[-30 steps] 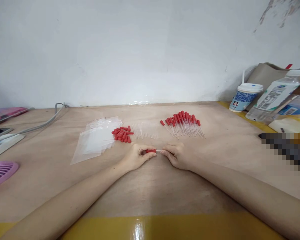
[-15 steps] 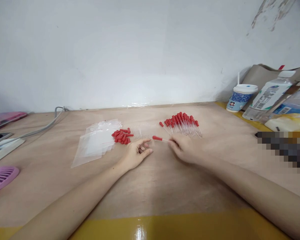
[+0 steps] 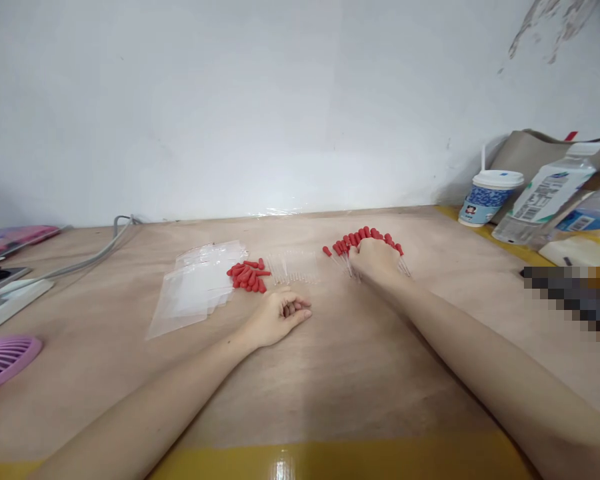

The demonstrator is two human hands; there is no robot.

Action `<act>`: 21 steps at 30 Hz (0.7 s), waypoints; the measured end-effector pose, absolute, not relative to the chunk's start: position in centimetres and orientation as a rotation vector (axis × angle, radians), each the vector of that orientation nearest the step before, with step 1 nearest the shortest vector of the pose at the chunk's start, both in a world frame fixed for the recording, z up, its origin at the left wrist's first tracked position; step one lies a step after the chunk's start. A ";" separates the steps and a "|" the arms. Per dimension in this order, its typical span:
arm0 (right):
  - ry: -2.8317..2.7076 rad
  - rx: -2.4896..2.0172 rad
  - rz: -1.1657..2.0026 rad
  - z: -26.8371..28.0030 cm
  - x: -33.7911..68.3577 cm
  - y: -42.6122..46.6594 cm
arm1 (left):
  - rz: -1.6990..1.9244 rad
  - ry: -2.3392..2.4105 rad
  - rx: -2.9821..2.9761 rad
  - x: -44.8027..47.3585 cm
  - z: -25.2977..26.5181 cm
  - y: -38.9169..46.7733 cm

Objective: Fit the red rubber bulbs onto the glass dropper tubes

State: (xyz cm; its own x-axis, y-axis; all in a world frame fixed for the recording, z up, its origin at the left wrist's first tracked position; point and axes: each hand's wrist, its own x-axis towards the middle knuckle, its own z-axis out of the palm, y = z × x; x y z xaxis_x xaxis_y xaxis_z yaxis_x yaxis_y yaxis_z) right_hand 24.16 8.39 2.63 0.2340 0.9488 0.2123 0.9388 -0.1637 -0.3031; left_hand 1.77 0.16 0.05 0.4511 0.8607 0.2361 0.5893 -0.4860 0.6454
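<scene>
My left hand [image 3: 283,316] rests on the table with its fingers loosely curled and the thumb apart, holding nothing. Just beyond it lie a heap of red rubber bulbs [image 3: 249,275] and a row of clear glass dropper tubes [image 3: 294,265]. My right hand [image 3: 376,261] is over the group of droppers [image 3: 339,248], red bulbs pointing away and glass tubes toward me. That hand covers the middle of the group. Its fingertips are hidden, so whether a dropper is between them does not show.
Clear plastic bags [image 3: 195,293] lie fanned out left of the bulbs. A paper cup [image 3: 490,197] and a plastic bottle [image 3: 545,193] stand at the back right. At the left are a grey cable [image 3: 90,252] and a pink slatted object [image 3: 7,360].
My right hand has moved from the middle, where it held a red-bulbed dropper, right and away onto the dropper group. My left hand has drawn slightly nearer, its fingers more curled.
</scene>
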 end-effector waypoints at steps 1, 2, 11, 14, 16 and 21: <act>-1.762 -2.164 0.035 2.4 24.0 8.3 | 0.756 1.206 2.224 1.8 0.1 0.2; -1.785 -2.171 0.037 2.3 24.0 8.3 | 0.754 1.200 2.224 1.8 0.1 0.2; -1.873 -2.161 0.015 2.5 24.0 8.0 | 0.755 1.195 2.275 1.7 0.2 0.2; -1.922 -2.090 -0.032 2.4 23.8 7.6 | 0.736 1.205 2.287 1.7 0.0 0.2; -1.962 -2.030 -0.050 2.1 23.3 7.2 | 0.735 1.209 2.320 1.8 0.0 0.0; -2.072 -1.899 -0.020 1.4 21.2 6.3 | 1.246 1.548 2.467 1.6 0.1 -0.1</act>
